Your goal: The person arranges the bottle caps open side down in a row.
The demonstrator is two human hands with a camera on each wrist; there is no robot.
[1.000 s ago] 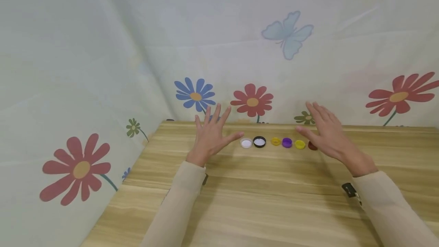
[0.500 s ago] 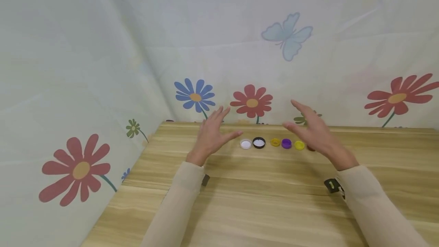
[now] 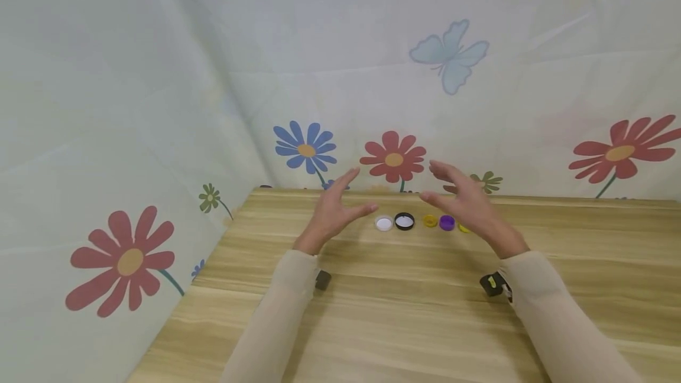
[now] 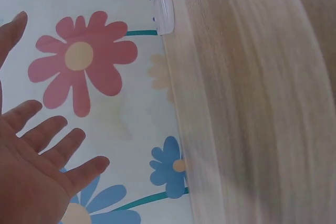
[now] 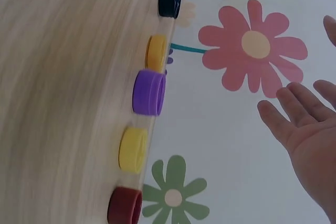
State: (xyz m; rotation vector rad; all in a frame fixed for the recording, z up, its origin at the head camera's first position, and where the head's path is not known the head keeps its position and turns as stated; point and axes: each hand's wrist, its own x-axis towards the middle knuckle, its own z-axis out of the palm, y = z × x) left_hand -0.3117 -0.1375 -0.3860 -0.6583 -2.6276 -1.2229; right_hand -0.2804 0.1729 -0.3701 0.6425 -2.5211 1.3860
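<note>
Left hand [image 3: 335, 213] and right hand [image 3: 470, 205] both wide, near a row of caps [image 3: 447, 223] on the table [image 3: 404, 312], flowery sheet [image 3: 330, 52] behind. Right hand half-blocks the yellow cap [image 3: 464, 229]; red cap's [image 5: 122, 206] hidden from the head cam.

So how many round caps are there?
6, in a row at the back of the wood-grain table, left to right: whitish, black, orange, purple, yellow, dark red, the last hidden by the right hand in the head view.

Floral backdrop [image 3: 340, 75]; wood-grain table [image 3: 404, 306]
</note>
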